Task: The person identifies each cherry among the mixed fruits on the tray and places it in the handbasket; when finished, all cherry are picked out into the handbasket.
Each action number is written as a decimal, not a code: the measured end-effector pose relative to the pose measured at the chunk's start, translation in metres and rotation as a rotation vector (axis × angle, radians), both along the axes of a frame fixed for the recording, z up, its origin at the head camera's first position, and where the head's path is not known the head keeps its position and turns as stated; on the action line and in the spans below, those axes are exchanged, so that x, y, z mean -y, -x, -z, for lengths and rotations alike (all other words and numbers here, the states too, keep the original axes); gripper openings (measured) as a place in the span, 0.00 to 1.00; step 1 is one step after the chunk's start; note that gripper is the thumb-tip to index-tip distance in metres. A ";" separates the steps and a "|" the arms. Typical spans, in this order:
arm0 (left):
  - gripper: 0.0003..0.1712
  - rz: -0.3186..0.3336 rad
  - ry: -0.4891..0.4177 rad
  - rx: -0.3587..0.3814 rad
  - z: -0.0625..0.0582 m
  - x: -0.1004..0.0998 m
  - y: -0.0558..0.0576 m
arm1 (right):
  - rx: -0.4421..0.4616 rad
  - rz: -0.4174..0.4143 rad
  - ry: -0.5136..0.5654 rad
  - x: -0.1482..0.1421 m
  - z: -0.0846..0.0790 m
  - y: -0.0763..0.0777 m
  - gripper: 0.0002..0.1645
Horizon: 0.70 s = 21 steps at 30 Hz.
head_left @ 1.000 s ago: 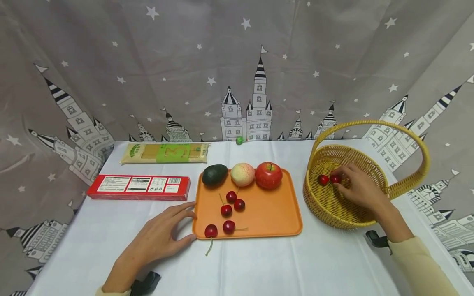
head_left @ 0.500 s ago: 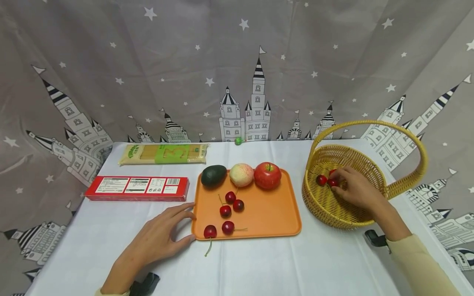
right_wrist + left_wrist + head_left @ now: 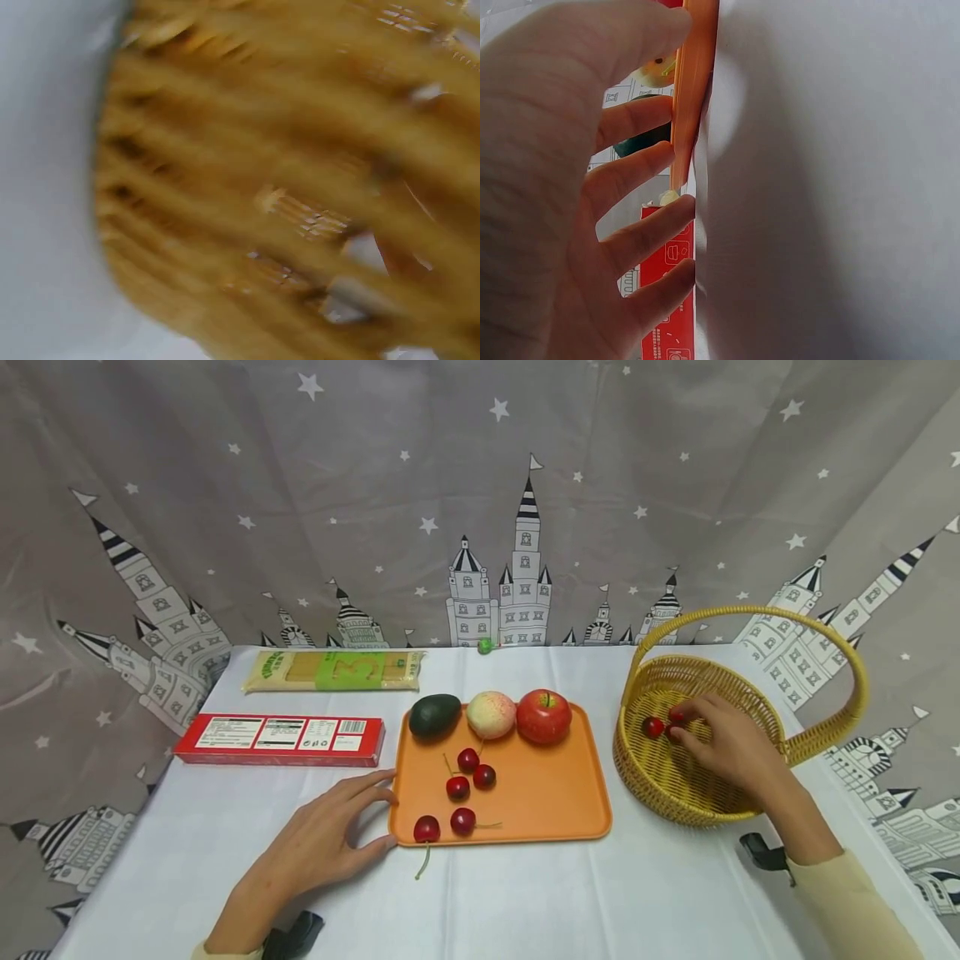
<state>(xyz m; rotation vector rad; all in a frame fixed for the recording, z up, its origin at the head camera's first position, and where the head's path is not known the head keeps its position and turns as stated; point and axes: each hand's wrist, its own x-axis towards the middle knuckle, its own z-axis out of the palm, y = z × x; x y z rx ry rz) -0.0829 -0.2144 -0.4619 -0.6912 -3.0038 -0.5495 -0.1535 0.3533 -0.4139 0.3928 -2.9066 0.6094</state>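
My left hand [image 3: 322,835] lies beside the orange tray [image 3: 555,802], fingers spread and gently bent, with thumb and fingertips at its left edge. In the left wrist view, the thumb and fingers of that hand [image 3: 592,187] show against the tray's side [image 3: 694,90]. Inside the yellow wicker basket [image 3: 637,785], my right hand [image 3: 723,739] pinches a cherry [image 3: 678,718] between thumb and fingertips, partly hidden by them. Another cherry [image 3: 653,727] rests on the basket floor just left of it. Blurred basket weave [image 3: 247,165] fills most of the right wrist view.
On the tray are an avocado [image 3: 435,717], a peach [image 3: 491,714], an apple [image 3: 543,717] and several stemmed cherries [image 3: 463,821]. A red box [image 3: 281,741] and a noodle pack [image 3: 333,671] lie left. The tall basket handle [image 3: 750,610] arches over the right side.
My right fingers shift slightly among the cherries in the basket, and the cherries by the fingertips change position a little. My left hand stays at the tray's edge.
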 end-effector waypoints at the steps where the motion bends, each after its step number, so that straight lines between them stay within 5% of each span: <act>1: 0.28 0.000 0.001 0.000 0.000 0.000 0.000 | -0.025 0.001 0.004 0.002 -0.002 -0.002 0.16; 15: 0.27 -0.001 -0.007 -0.004 0.001 0.001 -0.001 | -0.326 -0.082 0.062 0.059 -0.019 -0.032 0.18; 21: 0.28 0.001 -0.004 -0.005 0.001 0.000 0.000 | -0.365 -0.156 0.129 0.085 -0.018 -0.035 0.16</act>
